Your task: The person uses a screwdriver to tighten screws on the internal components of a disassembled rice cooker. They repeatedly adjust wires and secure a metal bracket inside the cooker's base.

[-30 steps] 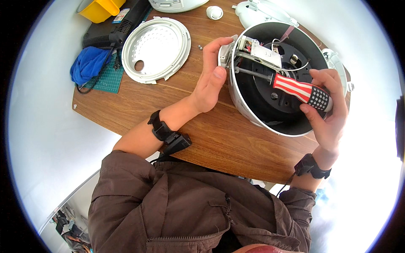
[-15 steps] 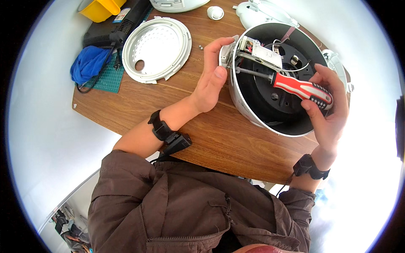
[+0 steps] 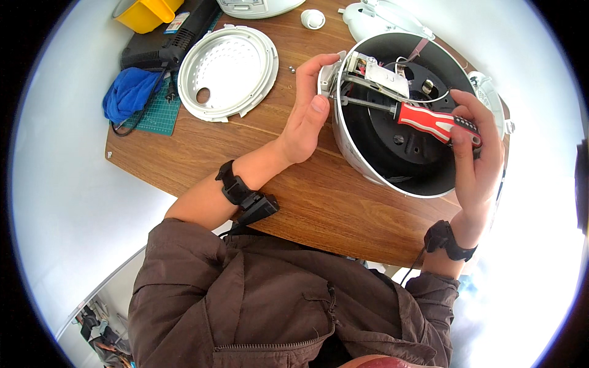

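A rice cooker's outer shell (image 3: 362,156), round and white with a black inside, stands on the table with its top uncovered. My left hand (image 3: 302,126) is closed around the light-coloured panel (image 3: 327,80) at the shell's left rim, thumb on the near side and fingers on the far side. Just inside, a metal bracket with electronic parts (image 3: 388,80) and thin wires juts across the opening. My right hand (image 3: 477,147) grips the end of a red, white and black screwdriver (image 3: 423,119). Its shaft points left at the inner side of the panel; the tip's exact contact is hard to see.
A white perforated inner lid (image 3: 264,67) lies left on the wooden table (image 3: 245,147). Beyond it are a blue cloth (image 3: 130,92), a green cutting mat (image 3: 158,116), a black device (image 3: 153,46) and a yellow container (image 3: 147,15). A small white cap (image 3: 313,19) and tiny screws (image 3: 292,69) lie nearby.
The screwdriver's handle end has risen slightly away from me, and the right hand's fingers and thumb have shifted around it. My left hand stays on the panel.
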{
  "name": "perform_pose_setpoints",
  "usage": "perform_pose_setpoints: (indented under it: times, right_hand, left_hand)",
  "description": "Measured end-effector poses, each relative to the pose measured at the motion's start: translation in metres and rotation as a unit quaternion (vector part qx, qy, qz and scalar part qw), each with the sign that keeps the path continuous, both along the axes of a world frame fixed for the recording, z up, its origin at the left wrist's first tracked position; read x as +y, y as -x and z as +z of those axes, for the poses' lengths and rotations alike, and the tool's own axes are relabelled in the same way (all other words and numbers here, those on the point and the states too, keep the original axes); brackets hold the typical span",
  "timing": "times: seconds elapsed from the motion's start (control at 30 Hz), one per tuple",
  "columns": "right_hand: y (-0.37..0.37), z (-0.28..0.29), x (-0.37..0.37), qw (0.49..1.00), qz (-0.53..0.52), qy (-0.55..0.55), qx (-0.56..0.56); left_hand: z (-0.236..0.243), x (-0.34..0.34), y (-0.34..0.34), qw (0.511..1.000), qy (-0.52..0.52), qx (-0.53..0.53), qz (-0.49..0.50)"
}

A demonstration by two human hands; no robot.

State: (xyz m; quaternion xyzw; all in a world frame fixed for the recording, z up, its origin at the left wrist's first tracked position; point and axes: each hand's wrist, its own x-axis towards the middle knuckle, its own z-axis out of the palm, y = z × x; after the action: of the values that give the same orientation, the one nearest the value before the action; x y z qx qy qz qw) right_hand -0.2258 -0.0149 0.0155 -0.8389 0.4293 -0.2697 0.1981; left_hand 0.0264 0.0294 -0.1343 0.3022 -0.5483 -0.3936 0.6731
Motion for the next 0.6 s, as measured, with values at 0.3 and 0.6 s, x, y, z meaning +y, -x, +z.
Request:
perform_pose_setpoints:
  times: [0.3,0.6]
  right_hand:
    - [-0.001,-0.005,-0.006,0.989,0.104,0.083,-0.06]
    - [0.005,-0.008,-0.002,0.993,0.045,-0.019,-0.111]
  left_hand:
    - [-0.002,0.0,0.001,1.0,0.004,0.0,0.0]
    - [-0.001,-0.001,-0.001,1.0,0.012,-0.01,0.006]
